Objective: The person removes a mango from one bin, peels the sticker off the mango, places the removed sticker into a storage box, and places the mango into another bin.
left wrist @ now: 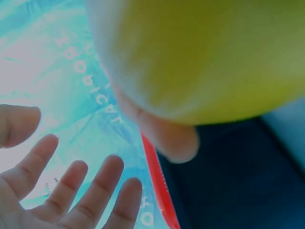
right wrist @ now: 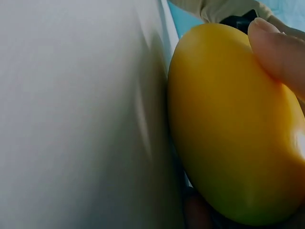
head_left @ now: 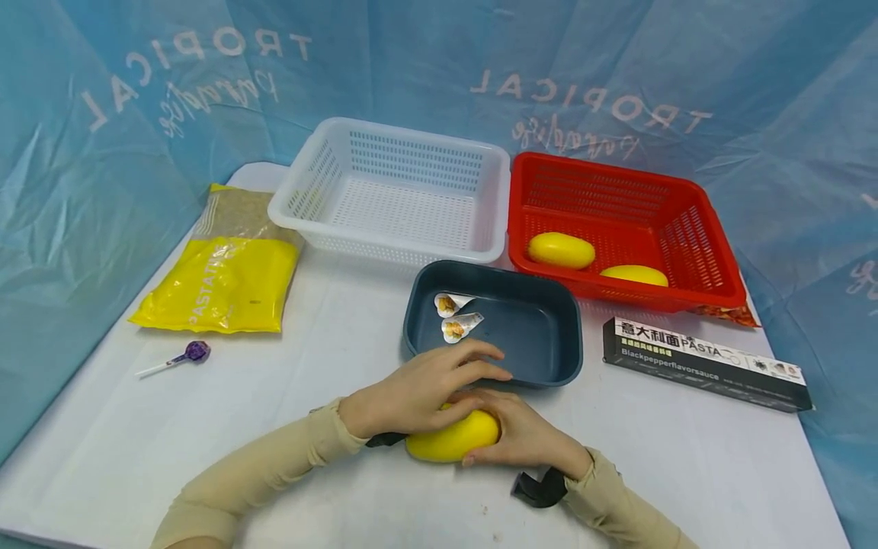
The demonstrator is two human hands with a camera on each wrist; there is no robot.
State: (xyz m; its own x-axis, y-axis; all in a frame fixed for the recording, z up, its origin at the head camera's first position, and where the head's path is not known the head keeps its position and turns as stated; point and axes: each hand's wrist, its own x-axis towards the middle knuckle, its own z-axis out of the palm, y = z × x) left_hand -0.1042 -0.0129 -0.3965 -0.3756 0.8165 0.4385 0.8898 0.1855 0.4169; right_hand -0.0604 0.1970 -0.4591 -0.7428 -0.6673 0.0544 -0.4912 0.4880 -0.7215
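Observation:
A smooth yellow mango (head_left: 454, 438) lies near the front middle of the white table. Its right end is held by my right hand (head_left: 524, 431), thumb on the near side and fingers over the far side. In the right wrist view, the mango (right wrist: 233, 124) fills much of the right half. My left hand (head_left: 434, 385) reaches over the mango toward the dark blue tub, its fingers extended. From the left wrist, that hand's fingers (left wrist: 97, 193) look spread, apart from the mango (left wrist: 205, 57).
Two shell-shaped cutouts (head_left: 461, 327) lie in the dark blue tub (head_left: 576, 335). Behind stand a white basket (head_left: 387, 244) and a red basket (head_left: 706, 229) holding two mangoes (head_left: 561, 250). A black pasta box (head_left: 706, 366) lies right; a yellow pasta bag (head_left: 226, 282) and lollipop (head_left: 197, 351) left.

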